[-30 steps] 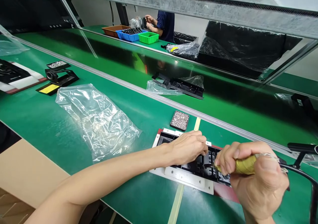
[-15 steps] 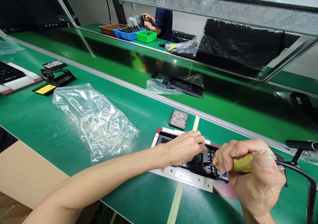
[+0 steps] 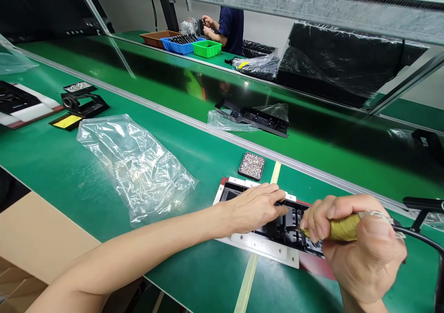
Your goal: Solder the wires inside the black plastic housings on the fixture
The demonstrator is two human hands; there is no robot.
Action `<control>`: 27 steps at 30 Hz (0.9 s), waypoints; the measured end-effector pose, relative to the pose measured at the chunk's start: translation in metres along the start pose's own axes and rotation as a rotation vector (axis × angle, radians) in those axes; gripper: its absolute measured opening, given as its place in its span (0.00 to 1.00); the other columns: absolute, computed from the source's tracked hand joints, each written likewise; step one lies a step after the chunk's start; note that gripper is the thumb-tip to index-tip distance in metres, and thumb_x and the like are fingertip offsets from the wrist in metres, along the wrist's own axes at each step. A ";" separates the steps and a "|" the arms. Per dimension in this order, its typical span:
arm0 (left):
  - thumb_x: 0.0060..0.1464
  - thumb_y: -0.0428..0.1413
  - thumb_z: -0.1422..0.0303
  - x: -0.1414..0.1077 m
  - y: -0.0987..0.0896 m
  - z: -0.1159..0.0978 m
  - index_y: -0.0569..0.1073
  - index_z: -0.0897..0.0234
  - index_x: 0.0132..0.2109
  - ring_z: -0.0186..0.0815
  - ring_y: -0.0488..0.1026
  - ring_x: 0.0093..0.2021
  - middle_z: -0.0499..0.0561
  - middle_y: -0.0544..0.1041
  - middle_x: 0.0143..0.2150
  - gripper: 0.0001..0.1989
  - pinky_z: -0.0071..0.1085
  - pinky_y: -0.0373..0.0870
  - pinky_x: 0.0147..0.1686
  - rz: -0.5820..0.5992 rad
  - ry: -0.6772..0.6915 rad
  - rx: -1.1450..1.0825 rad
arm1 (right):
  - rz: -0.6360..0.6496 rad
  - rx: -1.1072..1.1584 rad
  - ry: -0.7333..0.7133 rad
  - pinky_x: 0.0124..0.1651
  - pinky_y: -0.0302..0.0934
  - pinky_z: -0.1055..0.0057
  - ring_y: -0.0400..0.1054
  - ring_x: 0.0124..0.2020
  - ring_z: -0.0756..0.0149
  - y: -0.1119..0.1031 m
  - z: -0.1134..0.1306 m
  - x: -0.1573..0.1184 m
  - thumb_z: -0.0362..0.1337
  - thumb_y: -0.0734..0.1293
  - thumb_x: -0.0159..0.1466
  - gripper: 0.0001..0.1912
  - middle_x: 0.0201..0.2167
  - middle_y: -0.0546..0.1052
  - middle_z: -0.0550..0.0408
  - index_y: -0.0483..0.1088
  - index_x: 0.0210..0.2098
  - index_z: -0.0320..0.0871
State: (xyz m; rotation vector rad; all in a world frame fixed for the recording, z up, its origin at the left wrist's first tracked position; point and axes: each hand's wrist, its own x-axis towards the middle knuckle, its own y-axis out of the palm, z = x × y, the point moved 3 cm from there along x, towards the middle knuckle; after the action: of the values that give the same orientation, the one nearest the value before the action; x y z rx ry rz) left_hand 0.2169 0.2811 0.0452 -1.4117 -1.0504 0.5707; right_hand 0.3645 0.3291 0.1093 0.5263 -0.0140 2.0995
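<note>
My right hand (image 3: 357, 243) is wrapped round a tool with a yellow-wrapped handle (image 3: 343, 228) and a black cable at its rear. The tool's tip points left at a black plastic part (image 3: 294, 239), which lies in a white and red fixture (image 3: 270, 249) on the green table. Resting over the middle of the black part is my left hand (image 3: 258, 206), its fingers bent and pressed close together; what they hold, if anything, is hidden. Behind the fixture sits a small square tray of screws (image 3: 251, 165).
A clear plastic bag (image 3: 142, 169) lies left of the fixture. Beyond a metal rail (image 3: 187, 118), another black part (image 3: 256, 120) rests on plastic. A black stand (image 3: 88, 105) is at far left. Across, a person (image 3: 231, 30) works beside blue (image 3: 178, 48) and green (image 3: 207, 49) bins.
The view has shifted slightly, moving most things a little to the right. My left fingers have shifted slightly over the black part. My right hand keeps its grip on the tool.
</note>
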 end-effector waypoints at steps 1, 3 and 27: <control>0.69 0.50 0.74 0.000 -0.001 0.000 0.76 0.66 0.51 0.42 0.66 0.44 0.57 0.69 0.45 0.11 0.36 0.63 0.39 -0.004 -0.002 -0.009 | 0.000 0.002 0.007 0.24 0.63 0.64 0.65 0.19 0.66 -0.001 0.000 0.000 0.44 0.62 0.70 0.13 0.19 0.69 0.58 0.70 0.33 0.43; 0.69 0.49 0.75 -0.001 -0.004 0.001 0.76 0.65 0.53 0.41 0.66 0.44 0.57 0.69 0.46 0.13 0.35 0.64 0.41 0.000 -0.018 -0.035 | 0.000 0.005 0.016 0.24 0.63 0.64 0.65 0.18 0.67 -0.001 0.001 0.001 0.44 0.62 0.70 0.13 0.18 0.68 0.58 0.70 0.33 0.44; 0.71 0.50 0.71 -0.062 -0.032 0.018 0.74 0.63 0.52 0.39 0.71 0.44 0.54 0.76 0.46 0.09 0.37 0.69 0.42 -0.389 -0.277 -0.127 | -0.038 0.075 0.060 0.20 0.57 0.74 0.55 0.16 0.73 0.017 0.009 0.006 0.42 0.63 0.70 0.12 0.15 0.62 0.63 0.69 0.32 0.44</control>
State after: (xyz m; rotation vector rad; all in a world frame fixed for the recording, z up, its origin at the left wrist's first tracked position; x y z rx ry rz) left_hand 0.1641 0.2334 0.0582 -1.2115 -1.5636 0.4252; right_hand 0.3513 0.3223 0.1223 0.5047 0.1089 2.0841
